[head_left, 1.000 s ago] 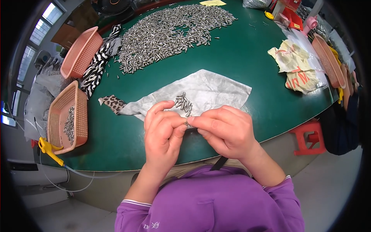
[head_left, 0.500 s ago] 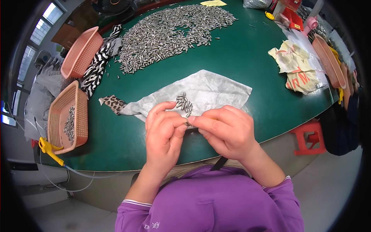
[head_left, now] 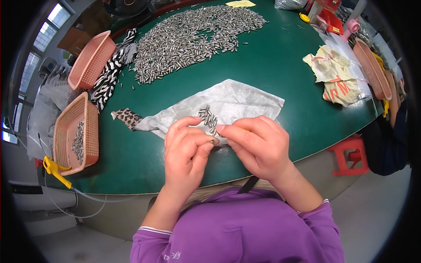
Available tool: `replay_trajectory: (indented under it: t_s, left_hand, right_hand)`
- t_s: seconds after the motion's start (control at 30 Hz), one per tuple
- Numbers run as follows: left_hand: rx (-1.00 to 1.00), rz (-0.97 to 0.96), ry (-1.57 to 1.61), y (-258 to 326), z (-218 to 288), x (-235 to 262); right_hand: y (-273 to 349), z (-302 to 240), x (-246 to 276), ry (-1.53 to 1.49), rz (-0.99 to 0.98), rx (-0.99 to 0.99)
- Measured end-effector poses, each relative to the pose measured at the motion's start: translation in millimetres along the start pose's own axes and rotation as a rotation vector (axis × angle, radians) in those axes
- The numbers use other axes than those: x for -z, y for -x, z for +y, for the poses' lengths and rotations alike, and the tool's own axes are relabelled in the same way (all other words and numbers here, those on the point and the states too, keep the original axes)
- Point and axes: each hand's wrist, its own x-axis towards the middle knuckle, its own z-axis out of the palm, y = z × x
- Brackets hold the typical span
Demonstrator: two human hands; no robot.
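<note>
My left hand pinches a small shiny metal pin between thumb and index finger; only its end shows. The other fingers of that hand are curled up and loose. Close on its right is my right hand, index finger stretched out over the cloth and thumb tucked a little below, with nothing visible between them. Its index fingertip is beside a small pile of metal pins. Under this pile lies a grey-white cloth, spread on the green table.
A wide heap of similar pins covers the table's far side. Pink baskets stand at the left, one holding pins, near a yellow air gun and a zebra-striped cloth. Crumpled yellowish wrapping lies at the right, above a red stool.
My right index fingertip has shifted up and slightly right, away from the pin in my left hand. More of that pin's end shows now. My left hand stays nearly still.
</note>
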Motion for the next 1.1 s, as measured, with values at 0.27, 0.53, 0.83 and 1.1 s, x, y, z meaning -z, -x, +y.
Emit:
replay_trajectory:
  t_s: [0.27, 0.53, 0.83, 1.1]
  left_hand:
    - [-0.007, 0.08, 0.049, -0.5, 0.5, 0.7]
    - [-0.031, 0.063, 0.014, -1.0, 0.3, 0.3]
    - [-0.004, 0.042, 0.042, 0.1, -0.6, 0.2]
    - [-0.013, 0.075, 0.027, -0.6, -0.2, -0.2]
  right_hand:
    - [1.3, -2.2, 0.3, -0.182, -0.034, 0.0]
    - [0.4, -2.7, 1.4, -0.145, -0.05, 0.002]
    - [-0.8, -1.6, 0.7, -0.118, -0.013, -0.016]
    - [-0.8, -0.5, -1.0, -0.202, -0.025, 0.019]
